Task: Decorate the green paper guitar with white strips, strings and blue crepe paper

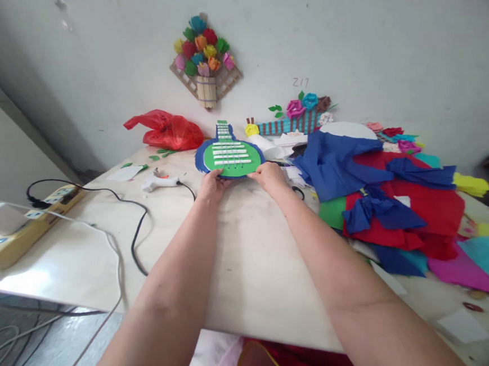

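Observation:
A paper guitar (231, 162) with a green face, ragged blue edging, white strips across its body and a short neck stands tilted at the far side of the table. My left hand (213, 186) grips its lower left edge, thumb on the front face. At the lower right edge, my right hand (269, 176) pinches the rim between thumb and fingers. The fingers behind the guitar are hidden. A white hot glue gun (160, 183) lies on the table just left of my left hand, its black cord running behind that hand.
A yellow power strip (25, 225) with trailing cords lines the table's left edge. Blue crepe paper (339, 165) and red crepe paper (420, 211) pile up on the right. A red plastic bag (170, 131) sits by the wall, below a hanging basket of paper flowers (205, 89). Scissors (298, 192) lie near my right hand.

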Demonstrator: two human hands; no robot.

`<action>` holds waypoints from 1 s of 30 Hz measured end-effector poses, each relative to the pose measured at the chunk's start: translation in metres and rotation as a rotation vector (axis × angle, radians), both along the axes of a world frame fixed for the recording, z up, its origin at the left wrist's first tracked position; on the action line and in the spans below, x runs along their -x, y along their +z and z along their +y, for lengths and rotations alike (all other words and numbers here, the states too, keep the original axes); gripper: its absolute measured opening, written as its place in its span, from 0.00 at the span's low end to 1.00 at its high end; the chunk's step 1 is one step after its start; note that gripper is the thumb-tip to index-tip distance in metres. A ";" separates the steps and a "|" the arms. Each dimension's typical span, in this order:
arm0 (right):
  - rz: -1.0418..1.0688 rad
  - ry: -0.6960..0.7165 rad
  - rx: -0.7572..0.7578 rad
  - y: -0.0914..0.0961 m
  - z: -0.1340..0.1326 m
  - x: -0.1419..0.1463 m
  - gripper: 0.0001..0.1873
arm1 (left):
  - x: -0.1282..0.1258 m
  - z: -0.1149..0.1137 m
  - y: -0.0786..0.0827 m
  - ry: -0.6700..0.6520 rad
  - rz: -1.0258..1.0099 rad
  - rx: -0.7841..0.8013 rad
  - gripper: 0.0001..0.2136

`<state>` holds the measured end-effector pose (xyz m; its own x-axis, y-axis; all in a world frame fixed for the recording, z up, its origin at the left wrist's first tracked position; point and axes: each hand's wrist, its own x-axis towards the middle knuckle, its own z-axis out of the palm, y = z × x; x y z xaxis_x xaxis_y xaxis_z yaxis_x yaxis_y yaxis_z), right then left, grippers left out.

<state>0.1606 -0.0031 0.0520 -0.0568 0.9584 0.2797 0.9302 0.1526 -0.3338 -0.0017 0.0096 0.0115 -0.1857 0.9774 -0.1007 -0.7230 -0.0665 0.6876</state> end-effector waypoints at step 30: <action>-0.045 -0.010 -0.047 -0.002 0.002 -0.007 0.15 | 0.007 0.002 -0.002 0.015 -0.027 0.013 0.15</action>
<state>0.1677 -0.0009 0.0503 -0.0613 0.9449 0.3217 0.9456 0.1581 -0.2844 -0.0090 0.0120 0.0097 -0.1971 0.9732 -0.1181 -0.7405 -0.0689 0.6685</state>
